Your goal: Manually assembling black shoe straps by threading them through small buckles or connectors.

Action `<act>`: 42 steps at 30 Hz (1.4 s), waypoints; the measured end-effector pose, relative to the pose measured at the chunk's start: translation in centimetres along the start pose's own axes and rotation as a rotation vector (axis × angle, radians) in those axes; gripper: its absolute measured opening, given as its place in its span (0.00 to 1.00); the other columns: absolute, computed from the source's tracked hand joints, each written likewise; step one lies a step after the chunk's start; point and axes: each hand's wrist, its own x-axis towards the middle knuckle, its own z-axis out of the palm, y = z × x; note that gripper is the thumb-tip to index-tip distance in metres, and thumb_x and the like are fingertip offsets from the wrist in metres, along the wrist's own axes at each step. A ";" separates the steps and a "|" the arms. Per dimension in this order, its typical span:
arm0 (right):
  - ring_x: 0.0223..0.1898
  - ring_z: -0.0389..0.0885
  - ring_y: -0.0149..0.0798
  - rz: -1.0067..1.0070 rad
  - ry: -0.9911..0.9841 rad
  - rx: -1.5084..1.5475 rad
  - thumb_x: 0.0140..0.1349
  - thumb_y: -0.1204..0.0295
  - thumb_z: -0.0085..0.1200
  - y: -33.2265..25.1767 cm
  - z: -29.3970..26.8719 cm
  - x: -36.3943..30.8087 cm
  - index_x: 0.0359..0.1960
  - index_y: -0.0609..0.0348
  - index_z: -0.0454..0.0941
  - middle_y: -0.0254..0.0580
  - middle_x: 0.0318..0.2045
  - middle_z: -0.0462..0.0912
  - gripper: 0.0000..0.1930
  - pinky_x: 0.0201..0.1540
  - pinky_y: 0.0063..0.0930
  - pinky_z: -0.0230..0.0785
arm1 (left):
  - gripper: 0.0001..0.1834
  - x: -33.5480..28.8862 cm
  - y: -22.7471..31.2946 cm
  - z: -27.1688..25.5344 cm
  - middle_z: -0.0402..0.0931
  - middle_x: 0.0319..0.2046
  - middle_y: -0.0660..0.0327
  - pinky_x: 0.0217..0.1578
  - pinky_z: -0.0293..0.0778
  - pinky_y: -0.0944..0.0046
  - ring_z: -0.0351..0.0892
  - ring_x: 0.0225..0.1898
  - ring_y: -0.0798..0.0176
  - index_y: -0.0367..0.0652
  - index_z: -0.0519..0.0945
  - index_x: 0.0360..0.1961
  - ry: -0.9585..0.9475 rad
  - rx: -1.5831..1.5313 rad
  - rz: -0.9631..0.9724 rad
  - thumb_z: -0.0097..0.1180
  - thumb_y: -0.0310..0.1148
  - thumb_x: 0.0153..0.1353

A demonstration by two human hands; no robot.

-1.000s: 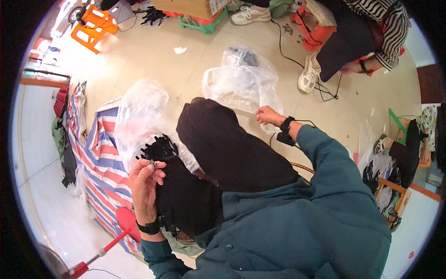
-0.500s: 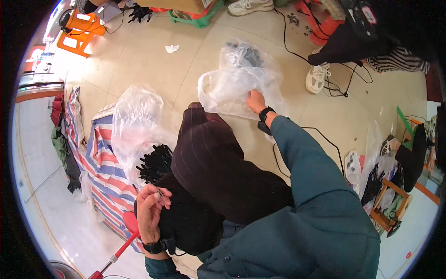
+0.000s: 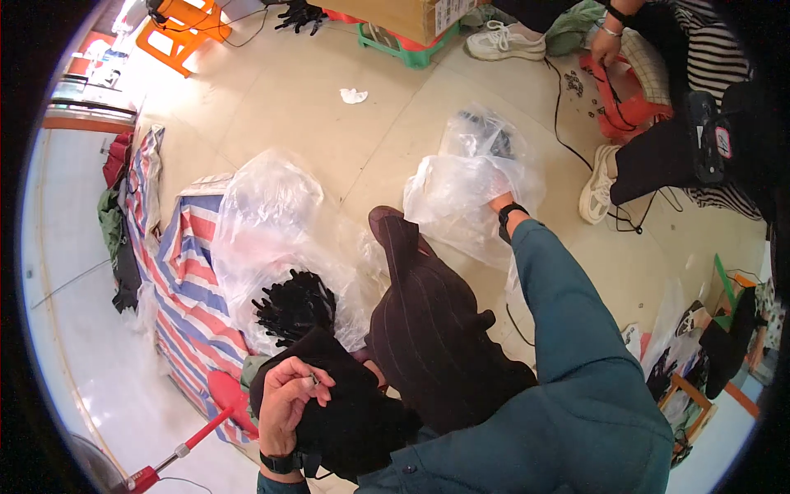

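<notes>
— Reaching out, the right hand (image 3: 499, 201) is buried in that clear plastic bag (image 3: 461, 193) on the floor (image 3: 329, 140); I can't tell whether it's gripping anything.

— And the left hand (image 3: 290, 397)?

— Clenched, pinching a small metal piece (image 3: 313, 380) over the dark cloth (image 3: 354, 420) on the lap, just below the bundle of black parts (image 3: 295, 305).

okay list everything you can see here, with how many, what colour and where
clear plastic bag: one, see-through, floor ahead, right hand inside
second plastic bag: one, clear, on striped sheet
striped sheet: one, red, white, blue, floor left
black bundle: one, in second bag
dark garment: one, brown-black, across lap
plastic stool: one, orange, top left
white sneaker: one, top centre
paper scrap: one, white, floor
left hand: pinching a small item, over black cloth
right hand: in clear bag
</notes>
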 end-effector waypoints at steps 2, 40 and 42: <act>0.32 0.77 0.46 0.038 -0.021 0.019 0.51 0.73 0.45 -0.3 -0.2 0.0 0.46 0.59 0.71 0.46 0.30 0.79 0.18 0.34 0.38 0.69 | 0.02 -0.1 0.0 0.0 0.75 0.28 0.44 0.22 0.74 0.66 0.76 0.21 0.60 0.36 0.69 0.25 0.024 0.038 0.011 0.47 0.23 0.49; 0.27 0.75 0.39 0.873 -0.273 0.563 0.54 0.69 0.47 1.6 -8.1 -3.1 0.38 0.59 0.72 0.41 0.27 0.77 0.11 0.31 0.33 0.69 | 0.05 0.4 -0.1 -0.5 0.75 0.27 0.43 0.24 0.75 0.66 0.77 0.20 0.59 0.33 0.68 0.25 0.036 0.087 0.021 0.49 0.24 0.50; 0.27 0.75 0.39 0.911 -0.298 0.613 0.54 0.69 0.47 1.7 -8.5 -3.8 0.38 0.59 0.72 0.40 0.27 0.77 0.11 0.30 0.33 0.69 | 0.04 0.4 -0.1 -0.6 0.75 0.27 0.43 0.24 0.75 0.66 0.77 0.21 0.60 0.34 0.68 0.25 0.032 0.084 0.024 0.49 0.24 0.50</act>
